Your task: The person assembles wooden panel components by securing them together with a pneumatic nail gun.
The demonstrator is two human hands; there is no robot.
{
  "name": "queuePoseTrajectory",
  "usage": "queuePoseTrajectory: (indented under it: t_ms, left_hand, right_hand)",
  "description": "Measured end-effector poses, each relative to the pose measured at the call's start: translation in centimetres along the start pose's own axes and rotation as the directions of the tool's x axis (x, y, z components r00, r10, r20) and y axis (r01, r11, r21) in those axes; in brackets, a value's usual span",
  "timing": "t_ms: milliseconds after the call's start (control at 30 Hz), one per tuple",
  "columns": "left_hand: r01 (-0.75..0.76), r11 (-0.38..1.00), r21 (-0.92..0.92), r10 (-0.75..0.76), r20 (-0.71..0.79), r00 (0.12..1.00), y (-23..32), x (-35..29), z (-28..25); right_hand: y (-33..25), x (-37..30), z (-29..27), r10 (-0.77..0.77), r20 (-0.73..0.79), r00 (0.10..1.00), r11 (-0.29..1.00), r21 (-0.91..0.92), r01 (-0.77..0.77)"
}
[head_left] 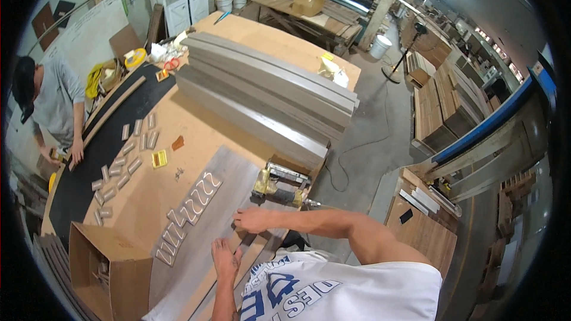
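Note:
A grey wood-grain panel [231, 169] lies on the table in front of me. Along its near edge run narrow wood strips [254, 248]. My right hand [254, 219] reaches across from the right, its fingers curled down at the far end of one strip. Lower and to the left, my left hand [225, 257] closes over the same strip, fingers bent at its edge. The undersides of both hands are hidden. Just beyond my right hand, a nail gun [276, 192] rests on its side. White looped, zigzag-shaped pieces [189, 217] lie in a row on the panel.
An open cardboard box [122, 282] stands at the near left. Small wood blocks [124, 163] and a yellow packet [159, 159] lie on the table. Long grey boards [262, 89] are stacked at the far side. Another person [53, 98] works at the left. A hose crosses the floor.

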State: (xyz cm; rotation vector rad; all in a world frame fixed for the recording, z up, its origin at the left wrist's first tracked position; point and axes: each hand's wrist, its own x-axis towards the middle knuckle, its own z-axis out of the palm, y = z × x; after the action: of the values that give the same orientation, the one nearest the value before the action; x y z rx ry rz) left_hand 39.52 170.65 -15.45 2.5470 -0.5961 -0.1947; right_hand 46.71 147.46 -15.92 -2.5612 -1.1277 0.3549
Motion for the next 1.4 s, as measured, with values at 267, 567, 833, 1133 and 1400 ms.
queuePoseTrajectory:
  t_ms: [267,567,833,1133,1400]
  left_hand:
    - [-0.042,0.999,0.022,0.042,-0.028,0.999,0.2,0.3,0.2]
    - [-0.004,0.994,-0.11,0.003,-0.006,1.0,3.4,3.3,0.4]
    - [0.031,0.98,-0.197,-0.029,0.014,0.999,3.6,4.4,2.8]
    - [-0.007,0.973,-0.229,0.0,-0.03,1.0,3.8,4.7,3.1]
    - [-0.035,0.992,-0.118,0.027,-0.066,0.997,2.5,4.1,4.1]
  right_hand:
    - [0.2,0.0,-1.5,-0.036,0.064,0.997,0.999,0.019,0.035]
    - [-3.3,-1.1,-0.2,0.338,-0.042,0.94,0.926,0.196,-0.324]
    - [-5.8,-1.1,1.8,0.704,-0.087,0.705,0.527,0.728,-0.438]
    - [-6.2,-1.2,1.5,0.738,-0.081,0.67,0.474,0.768,-0.43]
    - [-6.1,-0.4,2.8,0.73,-0.092,0.677,0.496,0.753,-0.433]
